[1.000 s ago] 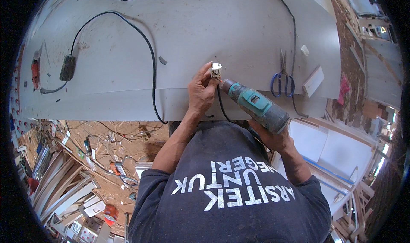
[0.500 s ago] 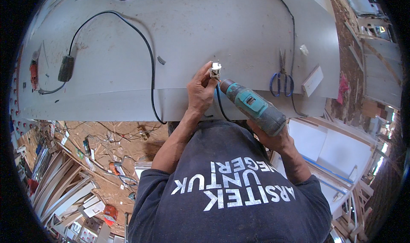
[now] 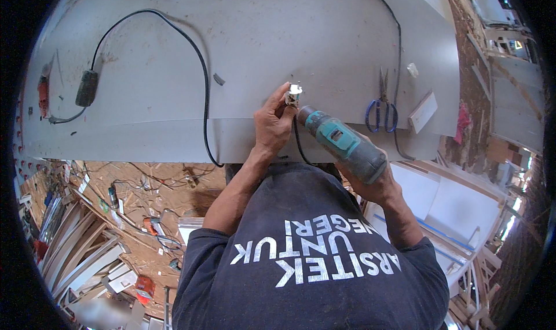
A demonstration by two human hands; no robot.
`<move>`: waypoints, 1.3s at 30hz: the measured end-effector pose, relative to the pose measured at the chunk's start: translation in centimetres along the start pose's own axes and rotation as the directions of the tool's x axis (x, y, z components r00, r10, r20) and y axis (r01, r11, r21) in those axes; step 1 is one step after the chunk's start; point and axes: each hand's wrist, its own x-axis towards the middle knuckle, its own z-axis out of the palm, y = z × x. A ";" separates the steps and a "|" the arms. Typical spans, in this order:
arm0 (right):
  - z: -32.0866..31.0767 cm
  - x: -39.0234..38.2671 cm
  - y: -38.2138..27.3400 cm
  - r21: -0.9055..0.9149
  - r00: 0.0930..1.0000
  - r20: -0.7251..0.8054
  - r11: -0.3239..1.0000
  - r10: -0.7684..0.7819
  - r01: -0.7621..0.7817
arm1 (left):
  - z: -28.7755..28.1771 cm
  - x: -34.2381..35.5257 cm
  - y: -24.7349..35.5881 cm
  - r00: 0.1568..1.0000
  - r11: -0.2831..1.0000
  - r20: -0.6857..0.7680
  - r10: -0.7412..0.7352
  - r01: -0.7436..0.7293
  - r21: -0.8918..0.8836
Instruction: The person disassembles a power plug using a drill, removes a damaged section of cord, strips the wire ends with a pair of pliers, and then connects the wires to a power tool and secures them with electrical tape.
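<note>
Between the fingers of my left hand (image 3: 272, 121) is a small white electrical plug (image 3: 294, 92), its prongs pointing away from me. A black cable (image 3: 299, 140) hangs below it toward my body. My right hand (image 3: 370, 182) grips a teal and black cordless drill (image 3: 344, 144) by its handle, most of those fingers hidden beneath the tool. The drill's nose points up and left at the plug's near end. Whether its bit touches the plug is too small to tell.
Blue-handled scissors (image 3: 381, 115) and a white block (image 3: 423, 112) lie right on the grey tabletop (image 3: 249, 34). At left are a dark cable-connected block (image 3: 87, 88) and a red-handled tool (image 3: 43, 97). Offcuts (image 3: 81, 243) heap on the floor at lower left.
The drill's nose has shifted very slightly right, while my left hand keeps the plug almost in place. At left, the cable loop and dark block sit slightly higher in view.
</note>
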 end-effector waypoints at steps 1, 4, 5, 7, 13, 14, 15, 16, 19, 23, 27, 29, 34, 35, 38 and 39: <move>0.0 0.2 -0.1 -0.001 1.000 -0.011 1.000 -0.026 0.026 | 0.1 0.0 -0.4 1.000 1.000 -0.012 0.011 -0.011 0.005; -0.2 0.6 -0.7 -0.055 0.999 -0.007 0.997 -0.046 0.045 | 0.1 0.0 -0.6 0.999 0.999 -0.026 0.023 -0.022 0.023; -0.2 0.6 -0.7 -0.078 0.999 -0.003 0.996 -0.053 0.053 | 0.1 0.0 -0.5 0.999 0.999 -0.028 0.023 -0.022 0.028; -0.3 0.7 -0.6 -0.122 0.998 0.007 0.990 -0.069 0.070 | 0.1 0.0 0.1 0.999 0.998 -0.028 0.027 -0.025 0.064; -0.7 1.0 -1.5 -0.126 0.996 0.083 0.992 0.009 0.002 | 0.2 0.1 0.5 0.998 0.994 -0.036 0.055 -0.052 0.100; -0.7 1.1 -1.7 -0.134 0.997 0.083 0.991 0.004 0.007 | 0.2 0.1 0.4 0.998 0.993 -0.037 0.052 -0.048 0.104; -0.7 1.2 -1.9 -0.143 0.997 0.083 0.990 0.001 0.011 | 0.2 0.1 0.3 0.997 0.991 -0.037 0.066 -0.061 0.117; -0.8 1.3 -2.1 -0.152 0.997 0.082 0.988 -0.003 0.015 | 0.2 0.1 0.1 0.996 0.989 -0.036 0.080 -0.074 0.130; -0.6 1.5 -2.3 -0.155 0.998 0.067 0.988 -0.015 0.025 | 0.1 0.1 0.1 0.993 0.980 -0.040 0.112 -0.104 0.172; -0.8 1.6 -3.1 -0.159 0.996 0.084 0.987 -0.002 0.015 | 0.1 0.2 0.2 0.992 0.976 -0.041 0.121 -0.112 0.188; -0.6 1.3 -3.0 -0.176 0.996 0.084 0.984 0.024 -0.009 | 0.2 0.3 -0.8 0.990 0.979 -0.039 0.136 -0.128 0.157; -0.5 1.3 -3.0 -0.195 0.997 0.071 0.981 0.000 0.014 | 0.2 0.2 -0.7 0.988 0.977 -0.036 0.148 -0.140 0.162; -0.5 1.5 -2.4 -0.211 0.995 0.031 0.973 -0.091 0.095 | 0.0 0.2 0.1 1.000 0.991 -0.006 0.031 -0.030 0.132; -0.6 1.4 -2.2 -0.188 0.994 0.014 0.977 -0.104 0.105 | -0.1 0.4 0.6 1.000 0.992 0.009 -0.004 0.003 0.126; -0.8 0.5 -0.2 -0.091 0.993 -0.076 0.993 -0.086 0.079 | -0.5 0.5 1.6 0.991 0.993 0.063 -0.119 0.120 -0.003; -0.7 -0.2 0.9 -0.039 0.991 -0.128 0.999 -0.036 0.031 | -0.7 0.8 1.5 0.989 0.990 0.062 -0.132 0.134 -0.042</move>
